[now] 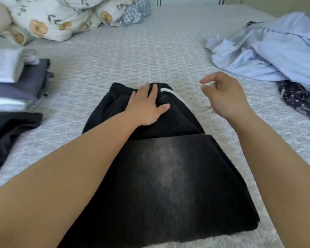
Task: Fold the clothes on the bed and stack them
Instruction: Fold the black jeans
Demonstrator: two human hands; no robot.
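- Right, we've got the black trousers (161, 158) lying dead centre on the bed (132, 56), straight ahead of us, between both forearms.
- Long axis runs away from us: waistband (122, 88) at the far end, a folded-over panel covering the near half, its far edge crossing the garment about midway.
- Left hand (147, 106) lies flat on the far part of the trousers just short of the waistband, fingers straight and spread, pressing, not gripping.
- Right hand (224, 95) hovers off the right edge of the trousers, above the bed, fingers loosely curled, holding nothing that we can see; it touches no cloth.
- So we judge the left hand the nearer one to the cloth; it pins the far end, and the right is free to take the side by the white stripe (168, 92).
- Next fold likely goes along the long axis, near end toward the waistband or the reverse; that's our guess only.
- Folded stack (16, 83) sits well apart to the left, a dark garment (9, 133) loose in front of it.
- Unfolded light blue clothes (268, 52) heaped far right, a dotted dark piece (297, 99) beside them.
- Writing: dark print on the light blue cloth, upside down and blurred, we can't read it. No brand or label legible on the trousers.
- Floral pillows (48, 20) at the far left.
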